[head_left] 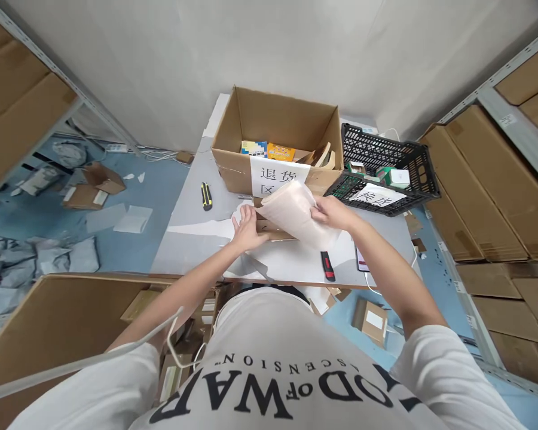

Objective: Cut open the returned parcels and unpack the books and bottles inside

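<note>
A white wrapped bundle [291, 209] tilts over a small cardboard box [278, 234] toward the worktop's [179, 254] front edge, probably light, soft, slightly slippery, best held by one end. The right hand [330, 212] pinches its right side; the left hand [250, 231] lies spread on the box.

Plain pale-grey wall [314, 51] is spanning the rear. Pale-topped table [183, 206] is standing in front of it. Blue floor [161, 170] is showing on both sides of the table. Left: metal rack [105, 128] is holding large brown cartons [20, 92]; white cables [159, 155] are trailing along the wall base; grey bags [83, 257] and white sheets [134, 220] are littering the floor. Right: second rack [504, 107] is holding stacked cartons [488, 185]. Light is falling softly across the wall.
</note>
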A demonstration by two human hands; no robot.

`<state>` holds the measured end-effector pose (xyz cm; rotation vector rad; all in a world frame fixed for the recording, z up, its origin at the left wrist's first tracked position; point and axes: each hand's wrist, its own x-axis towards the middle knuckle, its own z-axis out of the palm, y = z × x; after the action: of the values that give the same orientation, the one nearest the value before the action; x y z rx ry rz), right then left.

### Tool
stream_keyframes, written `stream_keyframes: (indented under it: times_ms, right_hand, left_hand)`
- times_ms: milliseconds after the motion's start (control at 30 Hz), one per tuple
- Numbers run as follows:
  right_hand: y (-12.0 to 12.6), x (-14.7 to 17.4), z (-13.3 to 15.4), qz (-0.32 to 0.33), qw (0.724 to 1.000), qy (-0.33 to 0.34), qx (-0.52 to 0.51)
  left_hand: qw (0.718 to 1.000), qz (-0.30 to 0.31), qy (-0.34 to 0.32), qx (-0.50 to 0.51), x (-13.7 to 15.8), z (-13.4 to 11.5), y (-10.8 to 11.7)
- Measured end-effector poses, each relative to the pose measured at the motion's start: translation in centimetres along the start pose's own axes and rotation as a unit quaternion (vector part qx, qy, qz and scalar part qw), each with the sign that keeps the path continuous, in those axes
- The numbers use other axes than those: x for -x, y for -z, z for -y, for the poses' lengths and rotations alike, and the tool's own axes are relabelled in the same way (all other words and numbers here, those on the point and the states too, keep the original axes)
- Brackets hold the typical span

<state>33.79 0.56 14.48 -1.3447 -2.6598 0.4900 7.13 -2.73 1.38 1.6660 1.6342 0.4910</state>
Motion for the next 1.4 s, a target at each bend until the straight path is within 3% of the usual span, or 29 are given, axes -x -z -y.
stream_keyframes:
  times_ms: [33,67,133,167,200,267,333,467,533,600,667,733,833,933,967,1033,1133,1233,1333,1400]
  right_hand:
    - [0.7,0.5,0.4,-0.01,1.0,0.007,0.01]
    - [1.4,1.1,0.9,-0.02,0.999,0.014,0.025]
    - [2.4,2.2,2.2,-0.039,0.996,0.038,0.066]
    - [2.7,2.7,3.0,-0.045,0.994,0.058,0.083]
    - [2.8,3.2,3.7,-0.05,0.991,0.084,0.092]
    - [2.6,4.1,5.0,-0.049,0.986,0.145,0.062]
    - [1.9,5.0,5.7,-0.038,0.981,0.185,-0.034]
    - [-0.2,6.6,4.8,-0.024,0.961,0.147,-0.233]
    - [-1.4,7.5,3.3,-0.033,0.955,0.129,-0.264]
    - [-2.7,8.6,1.4,-0.059,0.964,0.122,-0.228]
    - [-3.9,10.0,-0.7,-0.113,0.981,0.087,-0.133]
    - [-4.7,11.5,-2.1,-0.186,0.982,-0.002,-0.024]
    - [-4.9,13.5,-1.5,-0.317,0.935,-0.154,0.026]
    - [-4.2,14.0,2.6,-0.44,0.875,-0.183,-0.083]
    - [-4.0,13.6,4.2,-0.437,0.876,-0.163,-0.127]
    - [-3.9,12.2,6.7,-0.345,0.913,-0.118,-0.183]
    - [-5.0,9.3,7.1,-0.257,0.924,-0.167,-0.227]
    - [-7.0,7.4,5.2,-0.188,0.883,-0.204,-0.379]
    - [-8.5,6.9,3.9,-0.131,0.815,-0.161,-0.541]
    - [-8.9,6.8,3.7,-0.124,0.784,-0.148,-0.59]
  left_hand:
    - [0.993,0.033,0.016,0.114,0.9,-0.7,0.6]
    - [0.965,0.094,0.033,0.242,1.8,-1.4,1.2]
    - [0.853,0.259,0.04,0.451,3.2,-2.8,2.2]
    - [0.792,0.311,0.03,0.525,3.6,-3.4,2.6]
    - [0.745,0.332,0.014,0.579,3.8,-4.1,2.9]
    - [0.707,0.297,-0.01,0.642,3.9,-5.0,3.4]
    - [0.717,0.259,0.0,0.647,3.9,-5.6,3.7]
    - [0.768,0.312,0.067,0.556,4.7,-5.7,3.0]
    - [0.786,0.295,0.083,0.537,5.4,-5.6,2.1]
    - [0.796,0.234,0.091,0.551,5.9,-5.7,1.2]
    - [0.798,0.183,0.091,0.568,6.0,-5.7,0.7]
    - [0.796,0.159,0.082,0.578,5.8,-5.7,0.7]
    - [0.796,0.145,0.071,0.584,5.3,-5.8,0.9]
    - [0.805,0.125,0.069,0.576,4.9,-5.9,0.9]
    - [0.808,0.12,0.068,0.572,4.8,-6.0,0.7]
    - [0.813,0.119,0.068,0.565,4.7,-6.3,0.4]
    - [0.815,0.132,0.063,0.56,4.7,-6.8,0.2]
    - [0.809,0.157,0.05,0.564,4.7,-7.0,0.4]
    - [0.809,0.168,0.045,0.561,4.8,-7.1,0.4]
    - [0.815,0.147,0.049,0.559,4.7,-6.8,0.6]
